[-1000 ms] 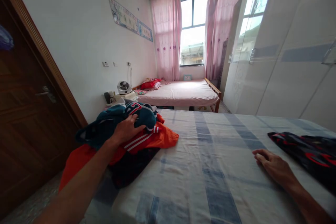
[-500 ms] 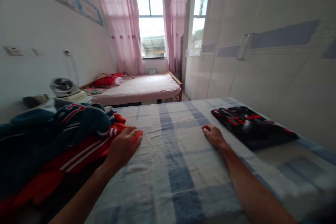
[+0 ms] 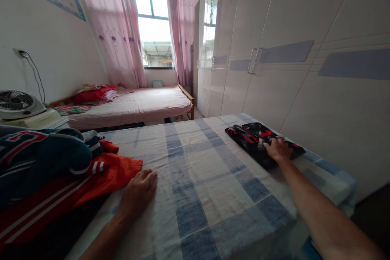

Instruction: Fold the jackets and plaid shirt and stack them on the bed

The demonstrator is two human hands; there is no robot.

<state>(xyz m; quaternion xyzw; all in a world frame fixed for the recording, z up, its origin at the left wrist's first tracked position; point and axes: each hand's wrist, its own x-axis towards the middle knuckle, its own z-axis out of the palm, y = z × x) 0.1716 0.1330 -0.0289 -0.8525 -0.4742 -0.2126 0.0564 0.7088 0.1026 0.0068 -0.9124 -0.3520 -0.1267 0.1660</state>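
Daylight comes through a tall window (image 3: 155,32) framed by pink curtains (image 3: 112,28), well beyond the fingers of a person leaning over a blue-and-white checked sheet (image 3: 207,195). The person's right hand (image 3: 278,149) rests on a black garment (image 3: 246,140) with red markings, which lies folded flat on the sheet beneath and just beyond its bent fingers; whether they pinch the fabric or merely press on it cannot be told from this angle. The left hand (image 3: 138,191) lies palm down on the sheet, its fingers relaxed and free of any grip, well apart from the right. Just left of those fingers spreads the edge of an orange garment (image 3: 117,170), and farther left a teal garment (image 3: 61,154) with a red-and-white motif is heaped over red fabric with white stripes (image 3: 57,195). Beyond the left fingers, past the heap, stands a fan (image 3: 20,103), while a pink-sheeted bed (image 3: 146,103) bearing red cloth (image 3: 96,94) stretches below the window. White wardrobe doors (image 3: 283,97) with pale violet panels rise beyond the right fingers.
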